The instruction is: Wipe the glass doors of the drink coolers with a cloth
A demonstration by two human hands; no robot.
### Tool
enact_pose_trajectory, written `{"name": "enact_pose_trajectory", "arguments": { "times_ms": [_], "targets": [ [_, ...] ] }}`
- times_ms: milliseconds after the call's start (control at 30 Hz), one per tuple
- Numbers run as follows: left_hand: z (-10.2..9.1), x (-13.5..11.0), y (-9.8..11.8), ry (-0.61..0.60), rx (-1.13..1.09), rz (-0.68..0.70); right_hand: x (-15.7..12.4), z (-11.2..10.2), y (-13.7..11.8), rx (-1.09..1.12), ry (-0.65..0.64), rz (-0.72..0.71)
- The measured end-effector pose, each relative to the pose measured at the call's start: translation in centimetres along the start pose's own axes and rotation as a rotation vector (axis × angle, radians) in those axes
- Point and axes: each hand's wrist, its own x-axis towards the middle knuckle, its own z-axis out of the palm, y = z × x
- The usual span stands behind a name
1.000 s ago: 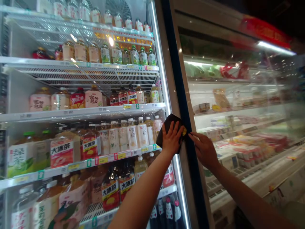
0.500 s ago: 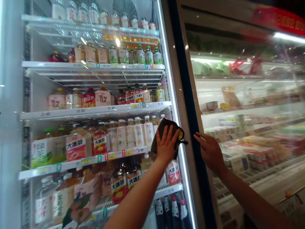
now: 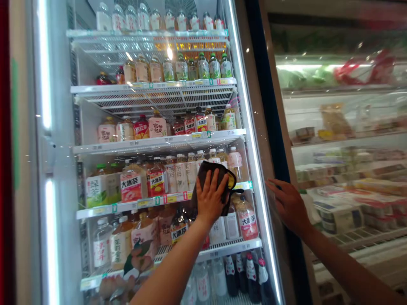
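My left hand (image 3: 209,197) presses a dark cloth (image 3: 219,171) with a yellow patch flat against the glass door (image 3: 178,106) of a drinks fridge, fingers spread over the cloth. The cloth lies over the middle shelf of tea bottles (image 3: 178,173). My right hand (image 3: 288,204) rests open on the door's dark blue right frame (image 3: 270,127), fingers stretched out, holding nothing.
Behind the glass stand several shelves of bottled drinks with price tags. A lit vertical strip (image 3: 254,140) runs down the door's right side. To the right is an open chilled case (image 3: 349,169) with packaged food. A pale door frame with lights (image 3: 47,169) stands at the left.
My left hand has slid the cloth leftward across the glass, away from the door frame. My right hand stayed on the frame. The view has swung left.
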Motion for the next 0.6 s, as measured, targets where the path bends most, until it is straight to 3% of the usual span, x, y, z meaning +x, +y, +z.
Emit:
{"name": "enact_pose_trajectory", "arguments": {
  "times_ms": [100,200,267,333,433,500,600],
  "targets": [
    [-0.2,-3.8,0.3,-0.048,0.013,0.159,0.3,0.9,-1.3,0.031,-0.025,-0.027],
    [-0.6,-3.8,-0.7,-0.129,-0.023,0.417,1.2,2.1,-3.3,0.060,-0.045,-0.078],
    [-1.6,-2.0,-2.9,-0.128,-0.026,0.373,1.8,2.7,-4.7,0.078,-0.048,-0.110],
    [-2.8,-0.7,-5.6,-0.078,0.013,0.154,2.2,3.1,-5.8,0.096,-0.052,-0.136],
    [-4.2,-2.3,-8.0,-0.006,0.095,-0.148,2.6,3.2,-7.0,0.128,-0.046,-0.157],
    [-4.5,-5.3,-8.0,-0.001,0.114,-0.164,2.8,3.3,-7.6,0.149,-0.027,-0.154],
    [-4.4,-8.4,-7.2,-0.071,0.076,0.036,3.4,4.3,-9.0,0.175,-0.006,-0.155]
  ]
}}
